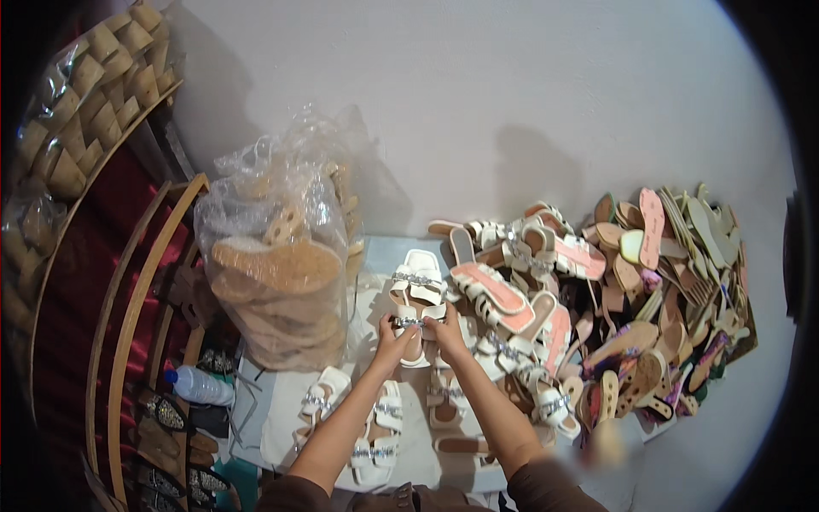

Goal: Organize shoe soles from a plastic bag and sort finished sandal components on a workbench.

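Note:
In front of me, over the table, is a white square-toed sandal (418, 261) with silver jewelled straps. My left hand (393, 343) grips its left side near the lower jewelled strap. On the opposite side my right hand (445, 334) has its fingers closed on the same strap area, both thumbs meeting near the middle. Part of the sole is covered by the straps and my fingers. Below my hands, another white jewelled sandal (375, 431) lies between my forearms, and a similar sandal (322, 397) rests to its left.
White sandals with pink insoles (495, 290) are heaped right of my hands. Beyond them rises a pile of loose soles (674, 299). A clear plastic bag of tan soles (277, 264) stands left. Further left are a water bottle (200, 386) and wooden-edged shelving (141, 316).

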A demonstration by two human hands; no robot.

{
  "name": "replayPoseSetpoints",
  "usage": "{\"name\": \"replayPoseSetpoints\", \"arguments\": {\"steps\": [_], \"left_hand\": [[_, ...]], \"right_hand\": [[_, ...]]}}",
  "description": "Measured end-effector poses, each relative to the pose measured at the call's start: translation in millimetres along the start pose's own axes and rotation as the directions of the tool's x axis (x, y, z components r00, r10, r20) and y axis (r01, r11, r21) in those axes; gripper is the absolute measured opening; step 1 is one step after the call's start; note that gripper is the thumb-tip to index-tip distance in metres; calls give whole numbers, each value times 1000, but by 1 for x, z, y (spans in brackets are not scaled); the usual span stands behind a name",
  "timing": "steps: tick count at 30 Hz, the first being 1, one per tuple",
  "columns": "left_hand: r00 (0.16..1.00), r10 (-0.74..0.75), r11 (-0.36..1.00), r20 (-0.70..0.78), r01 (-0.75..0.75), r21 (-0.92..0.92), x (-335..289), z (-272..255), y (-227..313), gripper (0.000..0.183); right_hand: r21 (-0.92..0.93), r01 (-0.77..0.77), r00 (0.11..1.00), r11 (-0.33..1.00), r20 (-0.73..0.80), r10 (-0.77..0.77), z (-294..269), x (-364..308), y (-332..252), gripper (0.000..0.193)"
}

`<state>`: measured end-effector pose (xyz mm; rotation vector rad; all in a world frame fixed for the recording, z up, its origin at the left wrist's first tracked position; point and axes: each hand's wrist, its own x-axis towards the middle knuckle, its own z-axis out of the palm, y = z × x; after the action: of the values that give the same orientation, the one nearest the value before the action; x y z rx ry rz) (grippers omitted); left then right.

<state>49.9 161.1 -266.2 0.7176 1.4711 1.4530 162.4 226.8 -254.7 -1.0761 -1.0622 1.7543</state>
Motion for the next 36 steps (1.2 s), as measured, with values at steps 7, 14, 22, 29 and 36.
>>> {"name": "replayPoseSetpoints", "arguments": {"steps": [7, 14, 22, 29, 36], "left_hand": [[952, 184, 868, -246, -40, 494, 85, 13, -9, 67], [931, 172, 851, -323, 24, 524, 123, 7, -20, 62], [907, 186, 872, -379, 25, 489, 133, 8, -33, 62], [900, 276, 940, -338, -179, 290, 130, 25, -4, 59], [923, 271, 926, -274, -171, 337, 159, 13, 3, 61]], "right_hand": [[-110, -21, 1000, 994, -18, 19, 13, 122, 41, 61], [-42, -88, 996, 995, 20, 89, 36, 149, 40, 63], [-59, -63, 997, 996, 29, 65, 35, 159, 55, 61], [183, 91, 990, 979, 85, -108, 23, 156, 26, 58], [226, -23, 989, 974, 149, -12, 27, 190, 13, 57]]}}
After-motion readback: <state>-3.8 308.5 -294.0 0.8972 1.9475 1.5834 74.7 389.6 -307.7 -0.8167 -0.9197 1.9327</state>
